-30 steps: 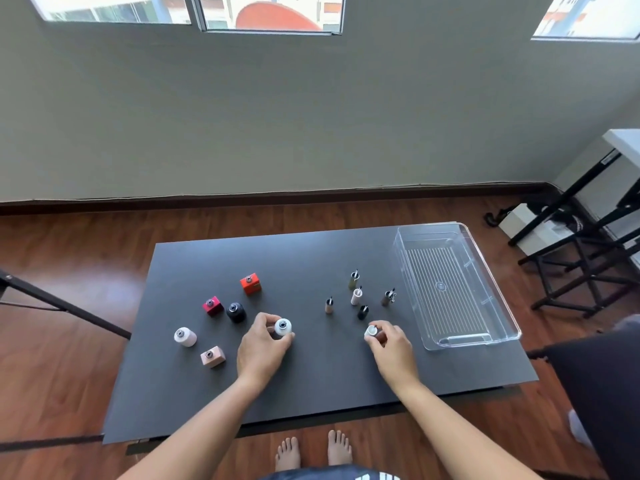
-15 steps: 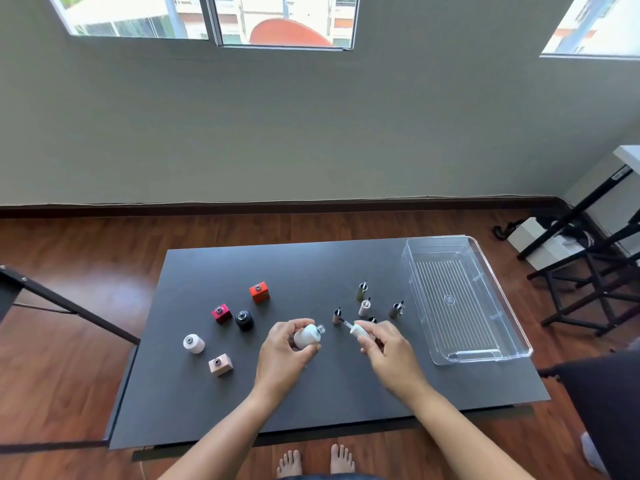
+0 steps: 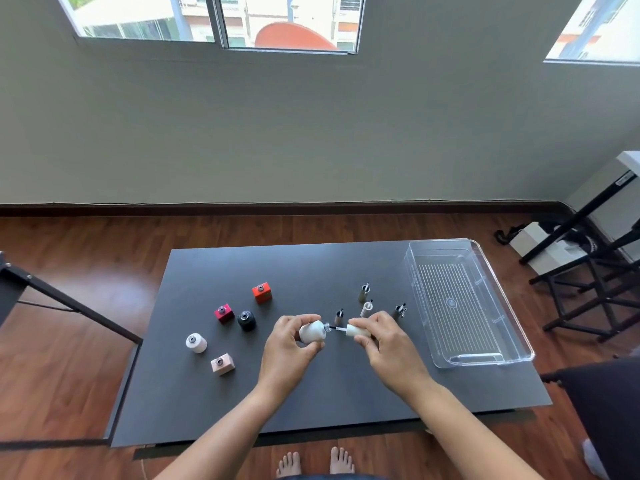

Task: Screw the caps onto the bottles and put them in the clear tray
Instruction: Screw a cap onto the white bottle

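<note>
My left hand (image 3: 289, 344) holds a white bottle (image 3: 312, 331) tilted on its side, neck pointing right. My right hand (image 3: 388, 344) grips a white brush cap (image 3: 355, 330), its brush tip at the bottle's neck. Open bottles stand at the left of the dark table (image 3: 311, 403): orange (image 3: 261, 292), red (image 3: 223, 313), black (image 3: 246, 320), white (image 3: 196, 342) and pale pink (image 3: 222, 364). Several loose caps stand behind my hands, among them an olive one (image 3: 363, 292), a white one (image 3: 366, 308) and a silver one (image 3: 400, 310). The clear tray (image 3: 512, 317) lies at the table's right end.
Black metal stands (image 3: 595, 289) and white boxes (image 3: 530, 237) are on the wooden floor to the right. A dark stand leg (image 3: 69, 303) reaches in from the left. A dark cushion-like shape (image 3: 609, 410) sits at the lower right. My bare feet (image 3: 315, 462) show below the table edge.
Both hands lifted the white bottle and white cap off the table. They came closer together, and the cap's brush now meets the bottle's neck.
</note>
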Demonstrator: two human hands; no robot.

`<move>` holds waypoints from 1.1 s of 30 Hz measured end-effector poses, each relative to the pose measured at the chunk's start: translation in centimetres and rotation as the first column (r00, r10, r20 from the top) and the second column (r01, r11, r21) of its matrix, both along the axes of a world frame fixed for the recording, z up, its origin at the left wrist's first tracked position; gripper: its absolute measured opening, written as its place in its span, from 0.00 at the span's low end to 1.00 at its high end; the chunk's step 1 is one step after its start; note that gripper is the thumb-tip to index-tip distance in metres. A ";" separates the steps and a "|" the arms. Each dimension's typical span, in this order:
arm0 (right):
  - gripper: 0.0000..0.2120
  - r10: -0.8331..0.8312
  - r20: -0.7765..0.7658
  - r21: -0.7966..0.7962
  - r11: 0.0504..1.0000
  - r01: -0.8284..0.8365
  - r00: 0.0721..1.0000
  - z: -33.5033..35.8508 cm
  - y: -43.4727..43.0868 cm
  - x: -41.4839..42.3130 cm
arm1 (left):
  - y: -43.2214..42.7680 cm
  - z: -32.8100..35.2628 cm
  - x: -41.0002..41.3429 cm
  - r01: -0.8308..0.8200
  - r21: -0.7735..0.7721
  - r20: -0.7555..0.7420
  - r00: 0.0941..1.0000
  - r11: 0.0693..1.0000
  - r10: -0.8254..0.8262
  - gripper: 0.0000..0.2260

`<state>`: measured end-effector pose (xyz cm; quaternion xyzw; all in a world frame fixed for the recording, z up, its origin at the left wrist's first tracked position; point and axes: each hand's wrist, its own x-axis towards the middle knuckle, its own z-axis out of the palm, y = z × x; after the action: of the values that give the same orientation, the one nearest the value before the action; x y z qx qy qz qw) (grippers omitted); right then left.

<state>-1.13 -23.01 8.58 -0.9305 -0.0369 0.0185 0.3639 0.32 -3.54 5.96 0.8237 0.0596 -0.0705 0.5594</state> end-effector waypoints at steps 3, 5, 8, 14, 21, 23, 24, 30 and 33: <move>0.12 0.005 -0.004 -0.009 1.000 -0.005 1.000 0.1 0.0 0.0 | -0.1 0.2 0.0 0.003 0.012 0.019 1.000 1.000 -0.003 0.19; 0.12 0.007 0.002 -0.015 1.000 -0.006 1.000 0.2 0.1 0.1 | 0.0 0.3 0.0 0.011 0.027 0.032 0.999 1.000 -0.012 0.18; 0.13 0.024 -0.001 -0.022 0.999 -0.024 1.000 0.3 0.1 0.1 | 0.0 0.4 0.0 0.042 0.079 0.059 0.997 0.996 -0.046 0.18; 0.14 0.010 -0.001 0.122 0.992 -0.010 1.000 0.3 0.4 0.6 | -0.4 0.5 -0.2 0.089 0.136 0.080 0.992 0.987 -0.100 0.17; 0.08 -0.139 -0.154 0.363 0.913 0.186 0.978 -0.1 0.5 1.1 | -0.9 0.9 -0.3 0.058 0.067 0.062 0.996 0.996 -0.062 0.19; 0.05 -0.158 -0.170 0.359 0.909 0.210 0.973 -0.1 0.5 1.2 | -1.0 0.9 -0.3 0.056 0.066 0.057 0.997 0.996 -0.060 0.17; 0.09 -0.170 -0.174 0.326 0.919 0.219 0.970 -0.2 0.4 1.2 | -1.0 0.9 -0.3 0.059 0.063 0.057 0.996 0.996 -0.063 0.16; 0.27 -0.152 -0.275 0.163 0.966 0.202 0.950 0.2 -0.1 1.5 | -0.9 0.8 -0.3 0.081 0.047 0.056 0.995 0.996 -0.083 0.17; 0.13 -0.061 -0.287 0.291 0.945 0.148 0.956 0.0 -0.1 1.2 | -0.8 0.7 -0.1 0.066 0.040 0.047 0.997 0.997 -0.068 0.17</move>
<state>0.09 -23.10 8.59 -0.8511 0.0611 0.1214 0.5070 0.21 -4.34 6.61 0.8372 0.0198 -0.0681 0.5423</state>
